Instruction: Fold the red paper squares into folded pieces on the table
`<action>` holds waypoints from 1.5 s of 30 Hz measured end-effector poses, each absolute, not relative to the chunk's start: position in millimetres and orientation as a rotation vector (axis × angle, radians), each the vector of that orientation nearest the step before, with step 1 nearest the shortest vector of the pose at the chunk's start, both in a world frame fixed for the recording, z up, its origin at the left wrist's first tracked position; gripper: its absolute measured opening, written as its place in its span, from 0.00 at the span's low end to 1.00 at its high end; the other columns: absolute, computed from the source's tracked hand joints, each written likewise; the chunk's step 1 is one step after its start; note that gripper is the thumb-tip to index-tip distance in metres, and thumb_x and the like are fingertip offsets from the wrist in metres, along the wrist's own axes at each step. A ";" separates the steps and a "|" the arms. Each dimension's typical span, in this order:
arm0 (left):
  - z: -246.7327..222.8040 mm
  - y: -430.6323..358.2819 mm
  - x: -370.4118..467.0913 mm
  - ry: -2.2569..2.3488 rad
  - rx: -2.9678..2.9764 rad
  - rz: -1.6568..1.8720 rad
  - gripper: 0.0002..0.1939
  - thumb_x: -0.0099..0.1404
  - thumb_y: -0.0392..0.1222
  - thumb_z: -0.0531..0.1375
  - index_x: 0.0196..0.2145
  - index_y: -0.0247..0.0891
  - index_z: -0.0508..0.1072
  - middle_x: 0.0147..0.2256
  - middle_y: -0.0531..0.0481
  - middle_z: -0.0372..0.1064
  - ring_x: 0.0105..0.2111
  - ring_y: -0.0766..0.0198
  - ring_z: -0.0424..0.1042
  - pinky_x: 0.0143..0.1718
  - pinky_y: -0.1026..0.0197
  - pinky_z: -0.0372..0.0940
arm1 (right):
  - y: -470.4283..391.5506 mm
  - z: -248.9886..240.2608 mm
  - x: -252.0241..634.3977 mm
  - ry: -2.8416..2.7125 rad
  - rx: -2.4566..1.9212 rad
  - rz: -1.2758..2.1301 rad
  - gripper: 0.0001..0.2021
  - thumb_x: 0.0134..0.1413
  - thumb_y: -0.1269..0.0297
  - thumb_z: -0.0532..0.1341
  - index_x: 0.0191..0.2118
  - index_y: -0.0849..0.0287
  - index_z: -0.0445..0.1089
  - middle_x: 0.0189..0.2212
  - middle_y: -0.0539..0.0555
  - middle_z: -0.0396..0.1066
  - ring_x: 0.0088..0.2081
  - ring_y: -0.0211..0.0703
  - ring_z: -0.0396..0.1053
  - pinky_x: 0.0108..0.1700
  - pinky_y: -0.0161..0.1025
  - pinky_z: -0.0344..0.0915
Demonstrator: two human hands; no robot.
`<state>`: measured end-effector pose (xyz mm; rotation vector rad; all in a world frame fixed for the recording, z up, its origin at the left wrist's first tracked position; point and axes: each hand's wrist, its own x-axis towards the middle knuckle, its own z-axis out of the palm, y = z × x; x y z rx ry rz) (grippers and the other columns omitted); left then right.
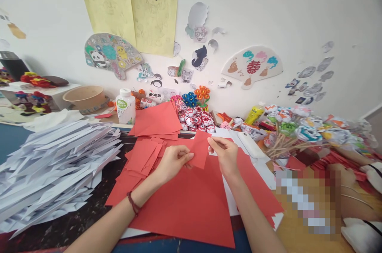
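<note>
A small rectangle of red paper [200, 150] is held up between both hands, above larger red sheets. My left hand [174, 161] pinches its lower left edge between thumb and fingers, a dark red braided bracelet [133, 204] on that wrist. At the upper right corner, my right hand [224, 153] grips the same piece with thumb and forefinger. Beneath lies a big red sheet [193, 201]. Left of my left hand is a pile of small cut red pieces [145, 155]. More red sheets [158, 119] are stacked behind.
Folded white paper strips [59, 165] are heaped at the left. A white bottle [125, 107] and a round tan container [85, 97] stand behind them. Paper flowers on sticks [298, 125] lie at the right, near another person's arm [352, 189]. A blurred patch [310, 201] covers part there.
</note>
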<state>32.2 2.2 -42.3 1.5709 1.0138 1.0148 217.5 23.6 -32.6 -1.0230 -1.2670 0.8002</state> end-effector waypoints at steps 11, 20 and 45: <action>-39.2 7.2 19.9 1.375 1.947 1.234 0.13 0.67 0.42 0.51 0.27 0.37 0.69 0.21 0.54 0.65 0.23 0.66 0.65 0.27 0.66 0.56 | 30.4 -33.6 226.2 -1.301 -1.097 1.078 0.10 0.47 0.57 0.66 0.29 0.61 0.73 0.23 0.52 0.71 0.26 0.40 0.68 0.31 0.37 0.65; -34.7 1.9 16.8 1.505 2.373 0.857 0.12 0.65 0.39 0.51 0.27 0.40 0.71 0.23 0.50 0.69 0.24 0.63 0.65 0.26 0.64 0.48 | 28.6 -37.4 221.1 -1.554 -1.072 1.059 0.12 0.48 0.56 0.66 0.31 0.61 0.75 0.31 0.55 0.75 0.36 0.45 0.71 0.40 0.39 0.65; -26.2 8.1 10.4 1.595 2.146 1.049 0.10 0.63 0.39 0.52 0.27 0.38 0.70 0.25 0.53 0.70 0.25 0.65 0.65 0.28 0.65 0.53 | 27.9 -38.2 227.8 -1.367 -1.046 0.700 0.08 0.48 0.61 0.67 0.26 0.60 0.73 0.24 0.51 0.71 0.29 0.42 0.67 0.33 0.37 0.63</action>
